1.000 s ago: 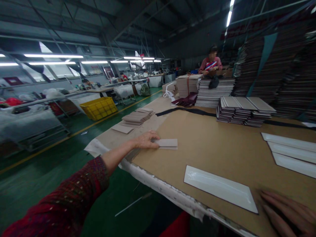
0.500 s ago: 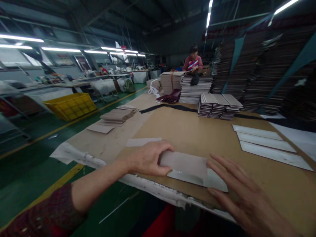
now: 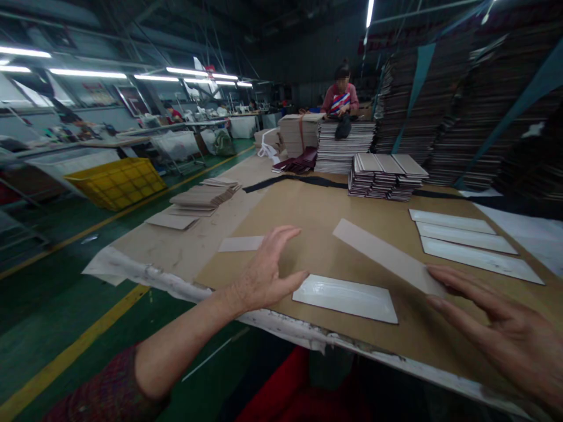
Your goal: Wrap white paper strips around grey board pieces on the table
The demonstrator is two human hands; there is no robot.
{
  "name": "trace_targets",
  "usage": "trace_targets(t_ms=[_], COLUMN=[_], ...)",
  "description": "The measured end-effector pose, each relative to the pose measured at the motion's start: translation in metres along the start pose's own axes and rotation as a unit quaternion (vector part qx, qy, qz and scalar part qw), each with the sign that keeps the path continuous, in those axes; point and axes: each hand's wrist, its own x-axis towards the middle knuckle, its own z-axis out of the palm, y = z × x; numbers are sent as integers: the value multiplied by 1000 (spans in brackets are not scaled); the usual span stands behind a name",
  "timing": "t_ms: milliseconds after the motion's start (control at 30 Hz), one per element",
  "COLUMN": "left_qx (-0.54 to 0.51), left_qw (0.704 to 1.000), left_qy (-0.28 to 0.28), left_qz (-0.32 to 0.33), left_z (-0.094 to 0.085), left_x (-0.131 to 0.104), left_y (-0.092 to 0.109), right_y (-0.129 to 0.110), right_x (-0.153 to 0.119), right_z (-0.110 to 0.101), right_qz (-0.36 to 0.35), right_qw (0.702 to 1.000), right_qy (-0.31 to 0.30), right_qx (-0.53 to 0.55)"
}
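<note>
Grey-beige strip (image 3: 382, 252), passed from the left hand (image 3: 261, 278) to the right hand (image 3: 497, 322), slants over the counter (image 3: 303, 211) beyond the glossy white panel (image 3: 345, 299). Right grip: clamped on strip's near end; left grip: digits apart, apparently freed.

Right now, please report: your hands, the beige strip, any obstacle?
Right hand: grip on beige strip, one end. Left hand: empty, curved. Possible obstacle: left thumb at corner of glossy white panel.

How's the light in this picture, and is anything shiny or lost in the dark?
Head view throughout: dim overall, light tubes glaring white; a glossy shine on the near white panel; tall stacks at right sink into shadow.
</note>
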Motion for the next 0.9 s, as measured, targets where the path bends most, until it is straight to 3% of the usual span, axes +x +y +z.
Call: trace_targets(t_ms=[100, 200, 433, 900], left_qx=[-14, -20, -63, -89], left_qw=[993, 986, 987, 986], left_qy=[-92, -140, -120, -106], left_qz=[-69, -85, -92, -87], left_z=[8, 16, 24, 24], left_x=[-16, -26, -32, -33], left_y=[-9, -11, -17, -19], right_y=[21, 19, 4, -4], right_x=[-7, -10, -3, 8], right_z=[0, 8, 26, 43], right_qz=[74, 41, -43, -90], right_qw=[995, 990, 982, 978], right_qy=[-63, -117, -158, -160], right_qx=[22, 65, 90, 97])
